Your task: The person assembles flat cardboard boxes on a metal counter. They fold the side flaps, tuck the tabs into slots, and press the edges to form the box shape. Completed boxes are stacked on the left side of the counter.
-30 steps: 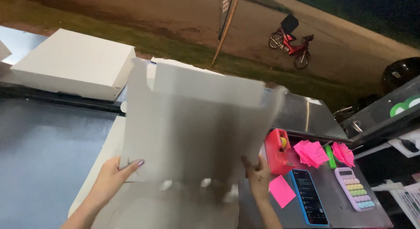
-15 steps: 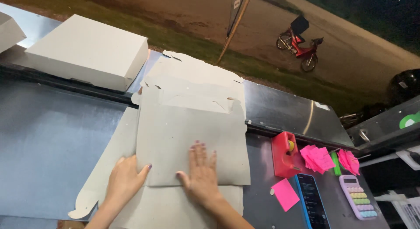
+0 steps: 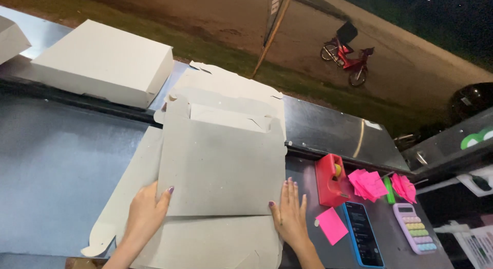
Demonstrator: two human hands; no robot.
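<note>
The folded grey cardboard panel (image 3: 221,166) now lies flat on the steel counter (image 3: 56,171), and the hands have slid apart from its middle to its lower corners – the fold looks pressed down. Left hand (image 3: 146,212) at 7 o'clock and right hand (image 3: 290,217) at 5 rest open, fingers flat, gripping nothing. The sheet's near edge is cut off below – any stack beneath is perhaps several blanks

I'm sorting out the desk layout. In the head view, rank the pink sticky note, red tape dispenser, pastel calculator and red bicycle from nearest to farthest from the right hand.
From the right hand:
1. Pink sticky note, on the counter just to its right.
2. Red tape dispenser, up and to the right.
3. Pastel calculator, far right on the counter.
4. Red bicycle, outside on the ground beyond the counter.
</note>
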